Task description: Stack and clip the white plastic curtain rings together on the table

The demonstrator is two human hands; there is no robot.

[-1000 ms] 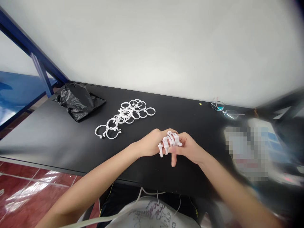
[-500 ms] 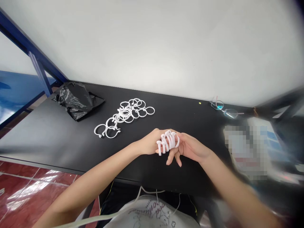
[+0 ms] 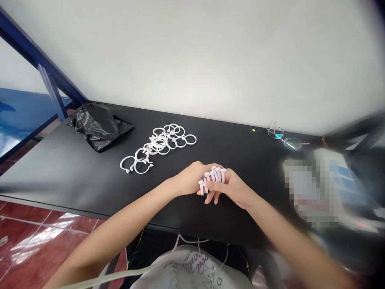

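Several white plastic rings point(image 3: 215, 175), which look like curtain rings with small eyelets, are bunched in a row between my two hands. My left hand point(image 3: 192, 176) is closed around them, its fingers mostly hidden by the rings and the other hand. From the right, my right hand point(image 3: 237, 188) grips the same row, with its thumb lying across the front and some fingers showing below. Whether any finger passes through the rings, I cannot tell. Beyond my left hand, a pile of similar white rings point(image 3: 159, 143) lies on the black table point(image 3: 225, 140); some are open at a gap.
A crumpled black plastic bag point(image 3: 98, 126) lies at the table's back left. Eyeglasses point(image 3: 284, 138) rest near the wall at the right. Further right are a blurred, pixelated item point(image 3: 311, 192) and a white box point(image 3: 343, 176). A pale cable point(image 3: 126, 276) crosses near my shirt.
My right hand has shifted a little left, and its thumb now lies over the front of the rings. The held rings sit closer together. My left hand stays nearly in place.
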